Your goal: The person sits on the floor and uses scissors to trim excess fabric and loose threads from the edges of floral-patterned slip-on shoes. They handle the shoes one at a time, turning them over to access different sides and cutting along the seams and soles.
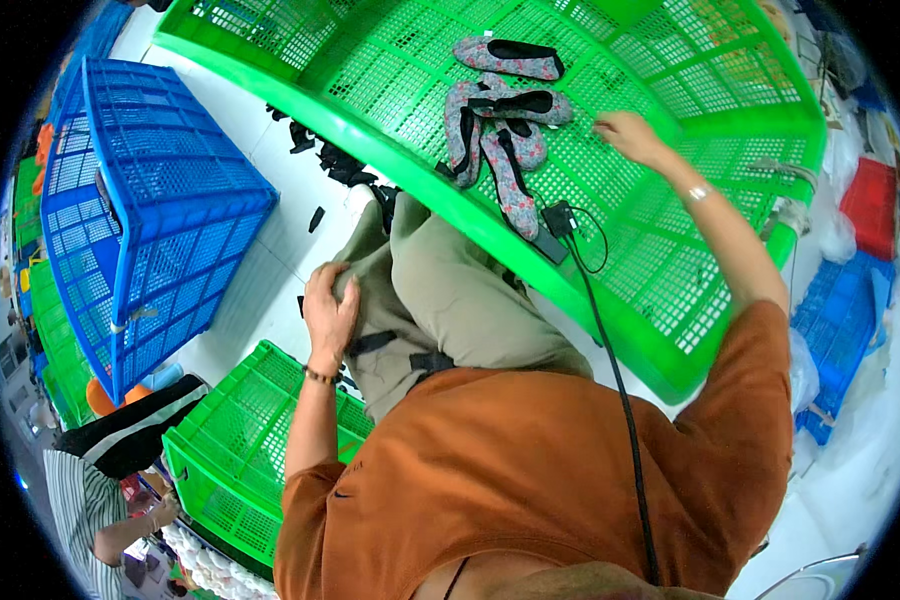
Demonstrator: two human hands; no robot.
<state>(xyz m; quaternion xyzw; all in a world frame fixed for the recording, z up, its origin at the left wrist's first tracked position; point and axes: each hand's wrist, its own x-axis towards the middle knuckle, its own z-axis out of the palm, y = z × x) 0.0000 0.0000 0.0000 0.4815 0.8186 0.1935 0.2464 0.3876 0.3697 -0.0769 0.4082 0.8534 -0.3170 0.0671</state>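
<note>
One large green crate point(660, 270) of perforated plastic, with curved walls and a thick smooth rim, spreads across the top of the view; to its left stands one blue crate point(185, 185) of latticed plastic, and below that one smaller green crate point(245, 440), also pierced with small holes. The person wears one rust-brown T-shirt point(530, 450) and one pair of khaki trousers point(470, 310) in creased cloth. At least five ballet flats point(511, 186) lie in the large crate, some overlapping so that a further one may be hidden; they are slim and round-toed, in grey fabric flecked with pink, with black linings. Of the two hands, the right hand point(625, 135) hangs over the crate with its fingers loosely bent, and whether anything is pinched there cannot be told; the flats are near it, just to its left and below left, apart from its fingertips. The left hand point(332, 305) rests on the trousers at the knee, fingers relaxed and thumb apart, gripping nothing, with the flats well off to its upper right beyond the rim. One thin black cable point(622, 395) runs up the shirt to one small boxy black device point(560, 218) beside the lowest flat. One beaded bracelet point(320, 376) circles the left wrist.
</note>
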